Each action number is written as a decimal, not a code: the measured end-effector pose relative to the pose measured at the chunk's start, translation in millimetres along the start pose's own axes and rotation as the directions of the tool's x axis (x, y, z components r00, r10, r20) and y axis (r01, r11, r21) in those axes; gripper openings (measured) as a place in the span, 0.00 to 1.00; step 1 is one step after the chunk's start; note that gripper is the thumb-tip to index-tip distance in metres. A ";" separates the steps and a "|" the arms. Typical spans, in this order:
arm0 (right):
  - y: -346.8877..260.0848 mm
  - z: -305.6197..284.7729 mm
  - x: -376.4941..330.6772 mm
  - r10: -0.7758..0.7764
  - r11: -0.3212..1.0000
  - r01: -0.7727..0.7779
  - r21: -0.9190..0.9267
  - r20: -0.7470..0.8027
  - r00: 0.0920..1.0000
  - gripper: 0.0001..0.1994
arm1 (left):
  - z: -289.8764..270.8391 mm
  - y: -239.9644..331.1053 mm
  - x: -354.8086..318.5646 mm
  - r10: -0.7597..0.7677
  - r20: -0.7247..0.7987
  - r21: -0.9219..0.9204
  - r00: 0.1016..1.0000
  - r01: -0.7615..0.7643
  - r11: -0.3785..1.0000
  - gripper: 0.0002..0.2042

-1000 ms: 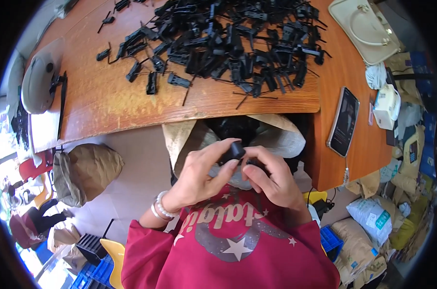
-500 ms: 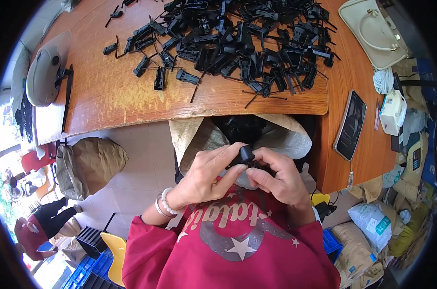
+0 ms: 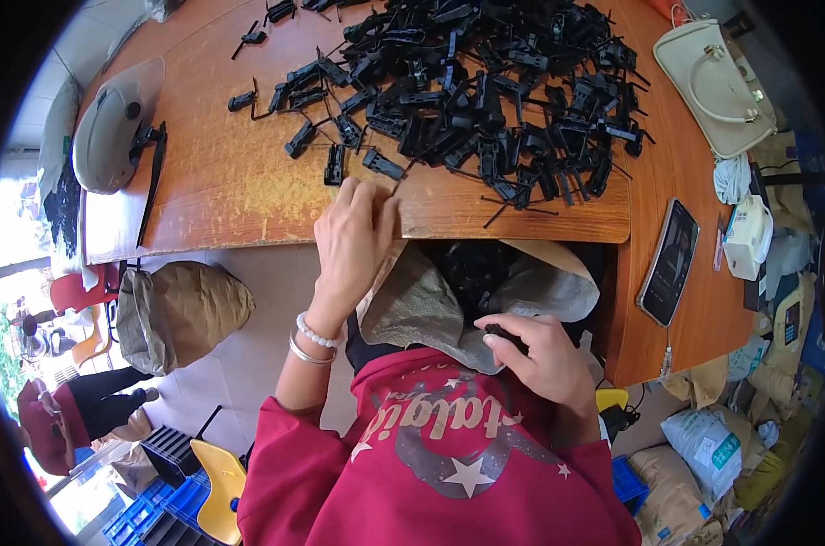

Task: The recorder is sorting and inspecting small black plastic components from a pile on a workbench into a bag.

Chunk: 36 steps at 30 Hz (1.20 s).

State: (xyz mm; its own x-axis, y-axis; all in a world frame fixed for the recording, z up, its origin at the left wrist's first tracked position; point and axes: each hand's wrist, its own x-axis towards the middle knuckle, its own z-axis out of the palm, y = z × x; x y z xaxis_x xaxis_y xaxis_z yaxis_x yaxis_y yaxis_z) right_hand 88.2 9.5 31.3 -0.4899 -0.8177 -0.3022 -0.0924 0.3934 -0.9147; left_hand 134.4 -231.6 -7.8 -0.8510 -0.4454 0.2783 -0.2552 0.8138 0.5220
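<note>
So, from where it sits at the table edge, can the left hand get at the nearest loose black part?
Probably yes. The left hand rests on the table edge, and a black part lies just beyond its fingertips with only bare wood between them; the right hand is busy lower down.

Hands separated since earlier frames, where both met at chest around small black part. Left hand [image 3: 356, 238] now extended forward to wooden table [image 3: 230, 191] edge, fingertips just short of pile of black parts [image 3: 485, 91]. Right hand [image 3: 541, 359] alone retains black part [image 3: 501, 332], lowered beside open sack [image 3: 430, 300].
</note>
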 end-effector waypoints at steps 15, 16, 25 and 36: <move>6.7 3.4 28.6 0.124 0.762 -0.126 0.636 0.047 0.991 0.11 | -72.7 50.3 -39.8 0.313 0.352 -0.608 0.882 -0.039 0.793 0.05; 5.5 1.3 27.9 0.079 0.714 -0.143 0.685 0.124 0.989 0.12 | -73.5 56.7 -35.9 0.342 0.419 -0.595 0.841 -0.031 0.803 0.05; 8.7 -13.1 22.4 -0.280 0.871 0.220 0.440 0.076 0.957 0.13 | -65.4 39.9 -41.5 0.270 0.604 -0.678 0.750 0.305 0.669 0.09; 7.0 2.5 22.9 -0.605 0.671 0.592 0.447 -0.132 0.785 0.12 | -34.6 32.8 -64.4 0.318 0.739 -0.642 0.594 0.764 0.062 0.27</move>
State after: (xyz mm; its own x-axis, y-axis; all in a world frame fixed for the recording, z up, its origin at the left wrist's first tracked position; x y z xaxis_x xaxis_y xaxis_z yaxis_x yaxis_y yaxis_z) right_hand 78.5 -7.6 17.3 -0.4430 -0.8249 0.3511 0.0358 -0.4076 -0.9125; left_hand 196.7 -189.2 19.4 -0.9260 0.2699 -0.2640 -0.3718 -0.5298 0.7623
